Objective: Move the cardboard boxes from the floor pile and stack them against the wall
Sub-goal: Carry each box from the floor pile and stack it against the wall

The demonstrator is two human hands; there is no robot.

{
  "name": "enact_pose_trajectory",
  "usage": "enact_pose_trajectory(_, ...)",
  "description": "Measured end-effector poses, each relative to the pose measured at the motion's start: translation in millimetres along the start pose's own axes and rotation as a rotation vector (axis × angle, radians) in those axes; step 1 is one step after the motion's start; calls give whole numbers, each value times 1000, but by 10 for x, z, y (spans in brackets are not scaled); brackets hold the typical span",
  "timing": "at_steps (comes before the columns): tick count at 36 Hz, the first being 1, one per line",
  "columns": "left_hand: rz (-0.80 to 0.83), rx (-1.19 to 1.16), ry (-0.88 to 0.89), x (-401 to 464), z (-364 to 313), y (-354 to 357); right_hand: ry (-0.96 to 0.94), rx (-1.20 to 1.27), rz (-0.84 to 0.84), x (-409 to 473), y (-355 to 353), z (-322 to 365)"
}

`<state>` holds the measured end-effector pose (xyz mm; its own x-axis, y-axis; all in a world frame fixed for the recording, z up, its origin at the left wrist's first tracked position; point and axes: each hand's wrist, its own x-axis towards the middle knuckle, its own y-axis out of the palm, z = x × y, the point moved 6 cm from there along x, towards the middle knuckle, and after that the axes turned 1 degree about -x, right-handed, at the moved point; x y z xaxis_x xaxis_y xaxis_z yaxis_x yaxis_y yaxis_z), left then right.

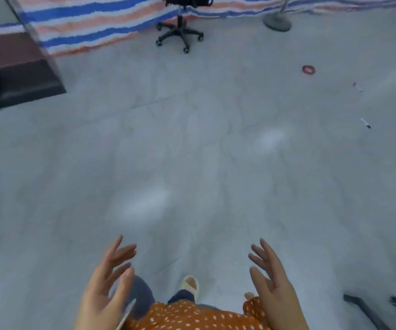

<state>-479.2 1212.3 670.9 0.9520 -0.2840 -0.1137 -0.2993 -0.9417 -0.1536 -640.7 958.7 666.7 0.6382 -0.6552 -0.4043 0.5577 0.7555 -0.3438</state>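
Both hands empty: I see left hand (106, 279) and right hand (272, 279) with fingers spread, palms facing inward, probably readied for box; floor (192, 139) ahead bare toward chair (180, 32) at 12 o'clock.

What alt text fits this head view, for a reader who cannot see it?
Both hands, left hand and right hand, are open and hold nothing above a grey floor. A black wheeled chair stands by a striped tarp; no cardboard box is clearly visible.

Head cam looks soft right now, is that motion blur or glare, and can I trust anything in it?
Head view: smeared all over, likely motion blur; two pale glare patches on the floor; wide-angle bending at the striped tarp; left hand and right hand readable, open, empty.
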Motion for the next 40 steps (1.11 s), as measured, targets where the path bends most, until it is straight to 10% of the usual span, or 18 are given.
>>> enact_pose_trajectory(26,517,172,171,4276,-1065,2611,160,259,-450,3316,-597,1248)
enact_pose_trajectory(40,658,215,180,5440,-1356,5123,210,290,-611,5118,-2328,1365)
